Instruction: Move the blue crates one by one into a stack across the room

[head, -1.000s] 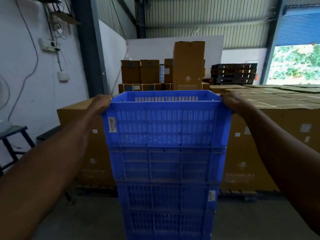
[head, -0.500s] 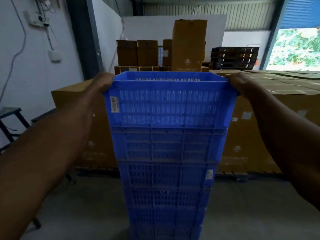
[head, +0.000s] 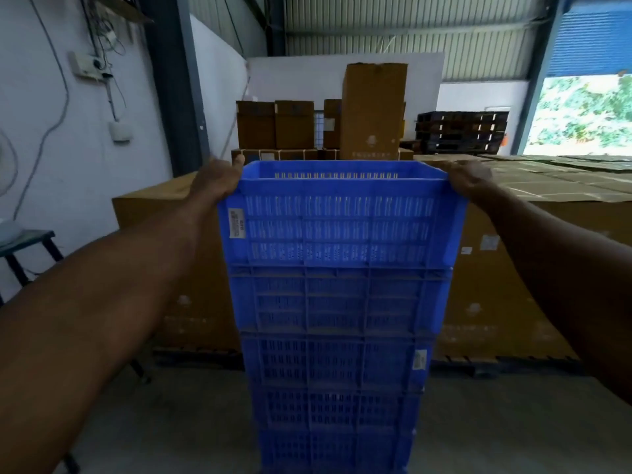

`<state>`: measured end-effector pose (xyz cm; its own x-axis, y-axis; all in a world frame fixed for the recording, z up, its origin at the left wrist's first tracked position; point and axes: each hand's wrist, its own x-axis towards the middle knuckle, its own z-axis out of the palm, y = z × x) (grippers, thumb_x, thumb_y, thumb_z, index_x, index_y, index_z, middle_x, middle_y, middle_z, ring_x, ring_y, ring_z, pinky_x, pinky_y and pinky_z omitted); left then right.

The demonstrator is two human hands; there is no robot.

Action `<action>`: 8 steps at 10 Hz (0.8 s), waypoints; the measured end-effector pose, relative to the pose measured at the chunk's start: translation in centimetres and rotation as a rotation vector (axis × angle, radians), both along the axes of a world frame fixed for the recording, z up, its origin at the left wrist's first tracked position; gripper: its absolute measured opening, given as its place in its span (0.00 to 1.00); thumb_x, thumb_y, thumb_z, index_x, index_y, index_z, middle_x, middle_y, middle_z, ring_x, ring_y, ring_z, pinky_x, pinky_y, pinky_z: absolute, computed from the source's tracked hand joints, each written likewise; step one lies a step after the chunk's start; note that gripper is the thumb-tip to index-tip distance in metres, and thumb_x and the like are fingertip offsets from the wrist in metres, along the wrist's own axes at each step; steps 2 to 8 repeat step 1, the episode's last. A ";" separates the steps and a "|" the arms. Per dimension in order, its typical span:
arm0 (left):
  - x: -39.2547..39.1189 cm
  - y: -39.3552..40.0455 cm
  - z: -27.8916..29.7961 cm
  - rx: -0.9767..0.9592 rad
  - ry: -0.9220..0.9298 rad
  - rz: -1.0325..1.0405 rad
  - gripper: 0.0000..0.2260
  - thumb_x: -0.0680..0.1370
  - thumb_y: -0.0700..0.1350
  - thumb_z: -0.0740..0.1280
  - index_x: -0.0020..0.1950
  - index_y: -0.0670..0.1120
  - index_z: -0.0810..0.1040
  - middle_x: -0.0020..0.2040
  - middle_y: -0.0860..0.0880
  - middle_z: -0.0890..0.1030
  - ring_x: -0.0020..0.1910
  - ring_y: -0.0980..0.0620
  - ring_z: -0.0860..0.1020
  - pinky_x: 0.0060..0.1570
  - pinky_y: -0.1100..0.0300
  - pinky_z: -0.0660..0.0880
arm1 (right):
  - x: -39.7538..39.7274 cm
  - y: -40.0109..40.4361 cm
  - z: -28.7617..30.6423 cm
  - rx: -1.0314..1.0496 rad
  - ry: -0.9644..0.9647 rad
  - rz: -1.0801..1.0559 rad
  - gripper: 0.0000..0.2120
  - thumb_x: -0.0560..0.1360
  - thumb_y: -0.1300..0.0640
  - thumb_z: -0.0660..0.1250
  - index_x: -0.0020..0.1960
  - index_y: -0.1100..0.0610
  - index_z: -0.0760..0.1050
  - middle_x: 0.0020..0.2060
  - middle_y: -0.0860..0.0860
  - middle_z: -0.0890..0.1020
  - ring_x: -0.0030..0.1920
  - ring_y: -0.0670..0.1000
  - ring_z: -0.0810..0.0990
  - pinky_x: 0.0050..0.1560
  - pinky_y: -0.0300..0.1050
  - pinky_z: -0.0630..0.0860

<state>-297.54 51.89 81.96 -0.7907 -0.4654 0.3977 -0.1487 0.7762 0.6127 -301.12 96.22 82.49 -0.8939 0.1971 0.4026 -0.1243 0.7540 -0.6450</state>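
Both hands have stayed on the top crate (head: 337, 217), left hand (head: 213, 181) and right hand (head: 470, 181) each gripping a side of its rim, steadying it flat on the tall blue stack (head: 337, 354).

Top crate (head: 337, 227) on the crate stack (head: 337, 354), left hand (head: 213, 181) and right hand (head: 470, 179) at either end of its rim; cardboard boxes (head: 513, 285) behind, stool (head: 24, 248) far left.
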 end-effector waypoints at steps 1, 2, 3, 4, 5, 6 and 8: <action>0.6 1.2 -0.1 -0.310 0.299 -0.036 0.29 0.83 0.61 0.51 0.77 0.44 0.67 0.80 0.42 0.62 0.78 0.41 0.62 0.74 0.41 0.63 | 0.8 -0.1 -0.2 0.103 0.119 -0.036 0.35 0.80 0.35 0.50 0.76 0.59 0.62 0.74 0.62 0.68 0.72 0.63 0.67 0.67 0.59 0.67; 0.6 1.2 -0.1 -0.310 0.299 -0.036 0.29 0.83 0.61 0.51 0.77 0.44 0.67 0.80 0.42 0.62 0.78 0.41 0.62 0.74 0.41 0.63 | 0.8 -0.1 -0.2 0.103 0.119 -0.036 0.35 0.80 0.35 0.50 0.76 0.59 0.62 0.74 0.62 0.68 0.72 0.63 0.67 0.67 0.59 0.67; 0.6 1.2 -0.1 -0.310 0.299 -0.036 0.29 0.83 0.61 0.51 0.77 0.44 0.67 0.80 0.42 0.62 0.78 0.41 0.62 0.74 0.41 0.63 | 0.8 -0.1 -0.2 0.103 0.119 -0.036 0.35 0.80 0.35 0.50 0.76 0.59 0.62 0.74 0.62 0.68 0.72 0.63 0.67 0.67 0.59 0.67; 0.6 1.2 -0.1 -0.310 0.299 -0.036 0.29 0.83 0.61 0.51 0.77 0.44 0.67 0.80 0.42 0.62 0.78 0.41 0.62 0.74 0.41 0.63 | 0.8 -0.1 -0.2 0.103 0.119 -0.036 0.35 0.80 0.35 0.50 0.76 0.59 0.62 0.74 0.62 0.68 0.72 0.63 0.67 0.67 0.59 0.67; 0.6 1.2 -0.1 -0.310 0.299 -0.036 0.29 0.83 0.61 0.51 0.77 0.44 0.67 0.80 0.42 0.62 0.78 0.41 0.62 0.74 0.41 0.63 | 0.8 -0.1 -0.2 0.103 0.119 -0.036 0.35 0.80 0.35 0.50 0.76 0.59 0.62 0.74 0.62 0.68 0.72 0.63 0.67 0.67 0.59 0.67; 0.6 1.2 -0.1 -0.310 0.299 -0.036 0.29 0.83 0.61 0.51 0.77 0.44 0.67 0.80 0.42 0.62 0.78 0.41 0.62 0.74 0.41 0.63 | 0.8 -0.1 -0.2 0.103 0.119 -0.036 0.35 0.80 0.35 0.50 0.76 0.59 0.62 0.74 0.62 0.68 0.72 0.63 0.67 0.67 0.59 0.67; 0.6 1.2 -0.1 -0.310 0.299 -0.036 0.29 0.83 0.61 0.51 0.77 0.44 0.67 0.80 0.42 0.62 0.78 0.41 0.62 0.74 0.41 0.63 | 0.8 -0.1 -0.2 0.103 0.119 -0.036 0.35 0.80 0.35 0.50 0.76 0.59 0.62 0.74 0.62 0.68 0.72 0.63 0.67 0.67 0.59 0.67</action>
